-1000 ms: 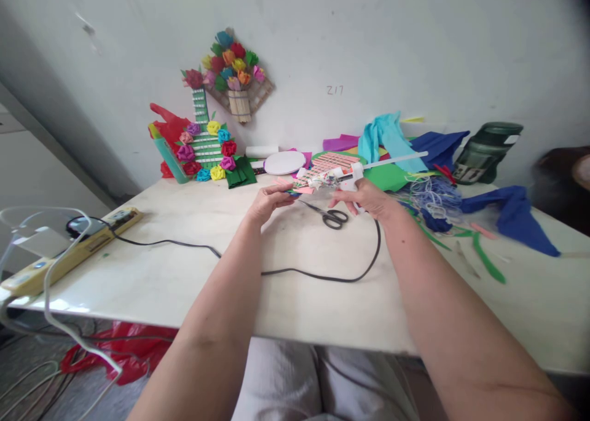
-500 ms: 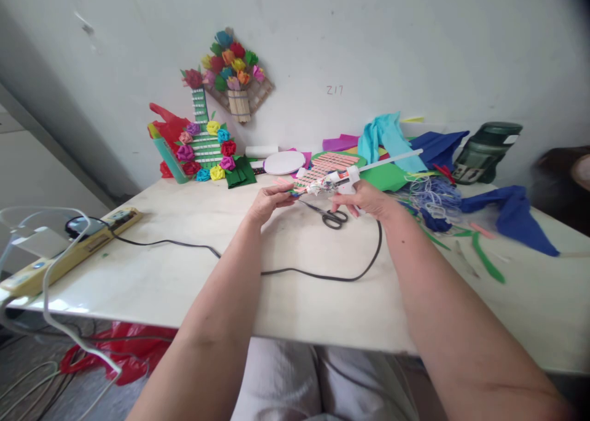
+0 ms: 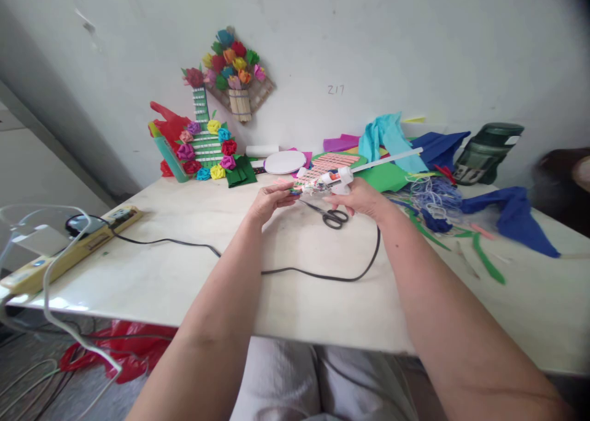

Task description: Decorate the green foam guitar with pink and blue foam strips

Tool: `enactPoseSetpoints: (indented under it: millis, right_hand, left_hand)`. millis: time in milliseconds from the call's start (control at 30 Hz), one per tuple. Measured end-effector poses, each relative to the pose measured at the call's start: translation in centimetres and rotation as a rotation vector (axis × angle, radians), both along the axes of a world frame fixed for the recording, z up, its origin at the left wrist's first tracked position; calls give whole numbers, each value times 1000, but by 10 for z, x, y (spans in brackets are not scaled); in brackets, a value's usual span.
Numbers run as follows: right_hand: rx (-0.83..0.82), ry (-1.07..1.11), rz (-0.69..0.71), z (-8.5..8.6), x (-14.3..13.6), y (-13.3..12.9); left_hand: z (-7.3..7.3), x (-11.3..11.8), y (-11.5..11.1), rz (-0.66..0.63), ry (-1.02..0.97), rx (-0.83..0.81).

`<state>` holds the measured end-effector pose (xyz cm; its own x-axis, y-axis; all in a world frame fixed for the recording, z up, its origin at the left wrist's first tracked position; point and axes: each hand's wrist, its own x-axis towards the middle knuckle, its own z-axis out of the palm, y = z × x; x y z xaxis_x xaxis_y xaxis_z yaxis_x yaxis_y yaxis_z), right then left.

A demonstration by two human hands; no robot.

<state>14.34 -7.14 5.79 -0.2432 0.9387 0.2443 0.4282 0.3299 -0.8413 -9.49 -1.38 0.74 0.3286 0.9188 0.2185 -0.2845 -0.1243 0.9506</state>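
My right hand (image 3: 362,196) is wrapped round a white glue gun (image 3: 340,180), with a long white glue stick (image 3: 391,160) jutting from its back towards the upper right. The gun's front end points left at my left hand (image 3: 271,201). That hand is closed, thumb and fingers pinched on a small colourful piece (image 3: 295,191) whose shape is too small to make out. Black-handled scissors (image 3: 335,218) lie on the table just below the gun. Behind the gun is a green board with pink strips (image 3: 332,164).
Coloured paper (image 3: 502,218), blue-white string (image 3: 433,200) and a dark green bottle (image 3: 488,153) are at the right. A flower-covered guitar shape (image 3: 206,147) leans on the wall. A black cord (image 3: 318,277) crosses the table; a power strip (image 3: 87,246) lies left.
The glue gun and my right hand have shifted slightly left, bringing the gun's front closer to my left hand. My left hand has hardly moved.
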Motion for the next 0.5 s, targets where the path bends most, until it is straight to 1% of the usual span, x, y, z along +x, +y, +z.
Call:
enactPoseSetpoints:
  millis: [200,333,400,500]
  right_hand:
    - [73,-34,-84,0,-6,2]
    - [186,-51,-78,-2,-7,5]
    - [230,-98,-82,-1,-8,4]
    - [252,-193,-145,1,-11,3]
  left_hand:
    - [-1,0,2,-2,-26,-1]
    - [0,1,0,-9,-24,-10]
    - [2,2,-1,-4,-23,-14]
    - [4,3,-3,1,-17,-27]
